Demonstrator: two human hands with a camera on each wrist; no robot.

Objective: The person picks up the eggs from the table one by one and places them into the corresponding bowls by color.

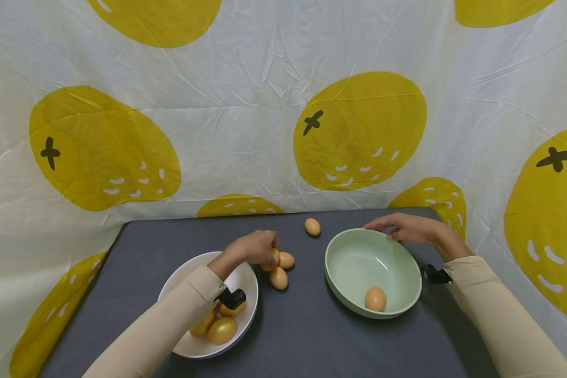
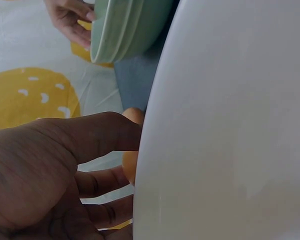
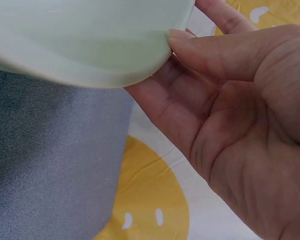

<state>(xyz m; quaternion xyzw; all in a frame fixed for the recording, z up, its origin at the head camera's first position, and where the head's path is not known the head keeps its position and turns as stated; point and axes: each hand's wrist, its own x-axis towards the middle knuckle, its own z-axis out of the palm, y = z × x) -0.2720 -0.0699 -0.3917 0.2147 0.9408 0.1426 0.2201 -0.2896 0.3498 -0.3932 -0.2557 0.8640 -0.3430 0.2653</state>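
My left hand [image 1: 254, 247] reaches past the white bowl [image 1: 252, 310] and pinches a brown egg [image 1: 274, 255] between thumb and fingers. Two more brown eggs lie right beside it, one to the right [image 1: 286, 260] and one nearer [image 1: 279, 279]. In the left wrist view the white bowl's wall [image 2: 225, 120] hides the fingertips and most of the egg. My right hand [image 1: 413, 229] holds the far right rim of the green bowl [image 1: 340, 300], thumb on the rim and fingers outside, as the right wrist view shows. One brown egg [image 1: 375, 298] lies inside the green bowl.
Several shiny golden eggs [image 1: 222, 330] lie in the white bowl, partly under my left forearm. A lone brown egg [image 1: 313, 227] sits near the back edge of the dark grey table [image 1: 302, 336]. Behind the table hangs a white cloth [image 1: 245, 142] with yellow fruit prints.
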